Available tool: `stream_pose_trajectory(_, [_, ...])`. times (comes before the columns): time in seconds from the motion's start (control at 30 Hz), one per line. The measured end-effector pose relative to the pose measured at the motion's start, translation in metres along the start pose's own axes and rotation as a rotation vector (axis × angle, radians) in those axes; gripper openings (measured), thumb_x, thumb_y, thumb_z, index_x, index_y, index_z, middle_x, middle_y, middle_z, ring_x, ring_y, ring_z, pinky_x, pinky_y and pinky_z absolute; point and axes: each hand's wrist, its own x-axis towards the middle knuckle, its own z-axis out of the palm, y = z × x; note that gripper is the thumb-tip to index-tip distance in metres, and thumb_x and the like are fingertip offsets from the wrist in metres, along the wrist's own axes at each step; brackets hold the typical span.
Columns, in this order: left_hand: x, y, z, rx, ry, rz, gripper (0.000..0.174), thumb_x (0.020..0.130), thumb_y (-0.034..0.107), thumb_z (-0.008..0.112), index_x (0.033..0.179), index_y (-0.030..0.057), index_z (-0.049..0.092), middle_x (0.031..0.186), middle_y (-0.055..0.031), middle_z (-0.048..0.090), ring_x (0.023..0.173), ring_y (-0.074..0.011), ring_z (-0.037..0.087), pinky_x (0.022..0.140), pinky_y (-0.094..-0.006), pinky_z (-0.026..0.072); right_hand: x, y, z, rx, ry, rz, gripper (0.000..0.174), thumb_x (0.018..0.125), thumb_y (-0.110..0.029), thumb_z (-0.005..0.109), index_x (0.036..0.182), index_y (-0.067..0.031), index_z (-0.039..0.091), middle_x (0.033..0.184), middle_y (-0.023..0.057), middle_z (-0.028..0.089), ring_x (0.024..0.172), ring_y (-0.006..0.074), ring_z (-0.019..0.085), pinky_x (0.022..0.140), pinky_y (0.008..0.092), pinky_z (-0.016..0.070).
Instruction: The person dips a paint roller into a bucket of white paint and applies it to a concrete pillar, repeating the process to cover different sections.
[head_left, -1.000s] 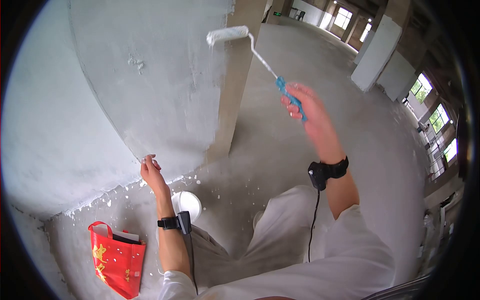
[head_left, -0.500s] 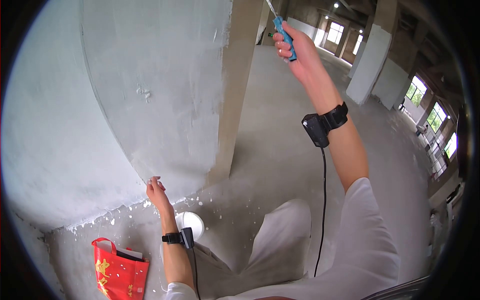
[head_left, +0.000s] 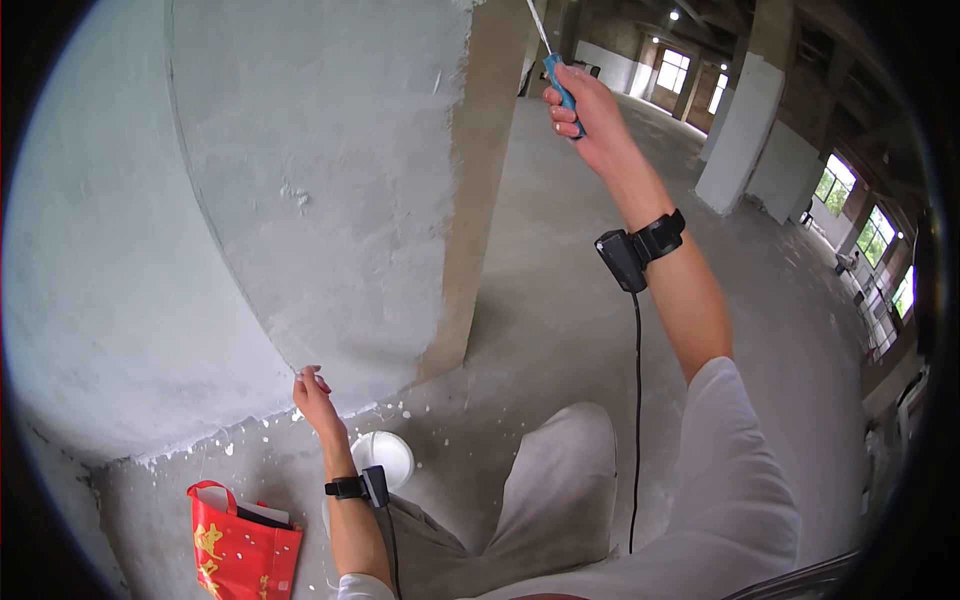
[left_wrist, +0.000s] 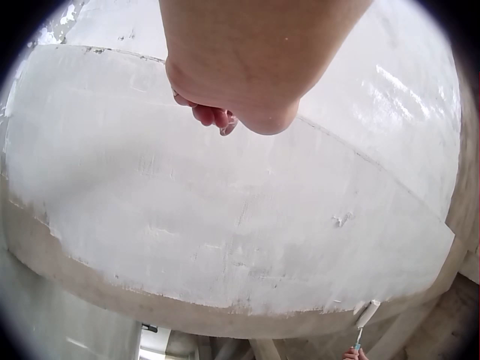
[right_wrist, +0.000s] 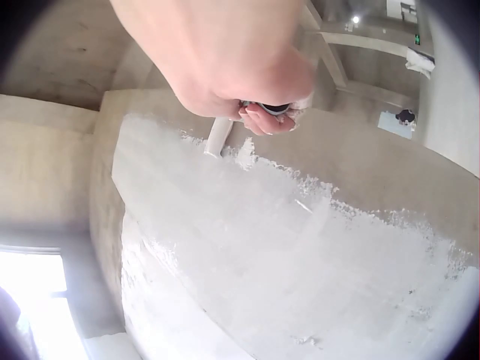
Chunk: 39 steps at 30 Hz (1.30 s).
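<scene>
My right hand (head_left: 590, 115) is raised and grips the blue handle (head_left: 563, 97) of a paint roller. The roller's head is out of the head view. In the left wrist view its white sleeve (left_wrist: 367, 313) lies at the edge of the white coating on the wall (left_wrist: 187, 195); the right wrist view has the sleeve (right_wrist: 219, 137) just below the hand. Low down, my left hand (head_left: 314, 393) is close to the wall's corner line, fingers loosely curled and nothing in them. Part of its fingers is hidden behind the wrist in the left wrist view.
A white bucket (head_left: 385, 460) stands on the floor beside my left forearm. Left of it lies a red bag (head_left: 245, 545) with papers inside. White splatters dot the floor along the wall's foot. A bare brown strip (head_left: 480, 190) borders the coating. Black cables hang from both wrist cameras.
My right hand has lifted the roller higher, taking its head out of the head view. The left hand keeps its place by the wall, though the head view has shifted.
</scene>
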Motion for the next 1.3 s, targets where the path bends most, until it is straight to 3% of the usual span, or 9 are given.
stream_pose_trajectory(0.53, [0.006,-0.012,0.004,-0.06,0.034,-0.035,0.026,0.096,0.025,0.055,0.089,0.0019,0.065,0.066,0.0038,0.045,0.059,-0.0041,0.04,0.052,-0.0203,0.0321,-0.03,0.064,-0.027,-0.027,-0.041,0.098,0.022,0.099,-0.026,0.055,0.106,-0.0048,0.057,0.074,-0.0004,0.052,0.053,0.0042,0.039,0.043,0.0193,0.0292])
stream_pose_trajectory(0.63, [-0.003,0.002,0.004,-0.035,-0.004,-0.049,0.025,0.095,0.024,0.056,0.089,0.0015,0.065,0.067,0.0034,0.046,0.06,-0.0042,0.041,0.053,-0.02,0.033,-0.041,0.072,-0.025,-0.058,0.062,0.119,0.016,0.101,-0.022,0.05,0.106,-0.0076,0.055,0.076,0.0025,0.053,0.052,0.0043,0.041,0.039,0.0163,0.0275])
stream_pose_trajectory(0.97, [-0.004,0.007,0.005,-0.032,0.013,-0.021,0.027,0.094,0.023,0.054,0.09,-0.0008,0.066,0.063,0.0019,0.045,0.058,-0.0064,0.04,0.054,-0.023,0.0317,-0.057,0.092,-0.034,-0.061,-0.005,0.125,0.015,0.101,-0.021,0.049,0.103,-0.0074,0.054,0.074,0.0014,0.05,0.052,0.0045,0.038,0.039,0.0163,0.0246])
stream_pose_trajectory(1.13, [0.006,-0.003,0.005,-0.061,0.073,-0.021,0.024,0.094,0.022,0.056,0.087,0.001,0.065,0.063,0.0028,0.043,0.057,-0.005,0.039,0.051,-0.0223,0.0302,-0.05,0.119,-0.05,-0.11,0.011,0.073,0.023,0.098,-0.027,0.056,0.106,-0.0061,0.058,0.074,-0.0003,0.052,0.054,0.0043,0.039,0.044,0.0194,0.0292])
stream_pose_trajectory(1.2, [0.002,0.003,0.004,-0.065,0.048,-0.026,0.023,0.094,0.022,0.056,0.087,0.0018,0.065,0.063,0.0033,0.042,0.057,-0.0045,0.038,0.05,-0.0218,0.0298,-0.061,0.109,-0.036,-0.112,0.076,0.174,0.022,0.098,-0.028,0.057,0.104,-0.0068,0.057,0.073,-0.001,0.051,0.053,0.0044,0.038,0.043,0.0197,0.0288])
stream_pose_trajectory(1.3, [-0.002,0.005,0.004,-0.061,0.023,-0.024,0.023,0.094,0.022,0.055,0.086,0.0022,0.065,0.063,0.0036,0.041,0.056,-0.0044,0.038,0.05,-0.0213,0.0294,-0.07,0.112,-0.035,-0.061,0.038,0.18,0.024,0.098,-0.03,0.056,0.104,-0.007,0.056,0.072,-0.0016,0.05,0.052,0.0041,0.037,0.043,0.0195,0.0279])
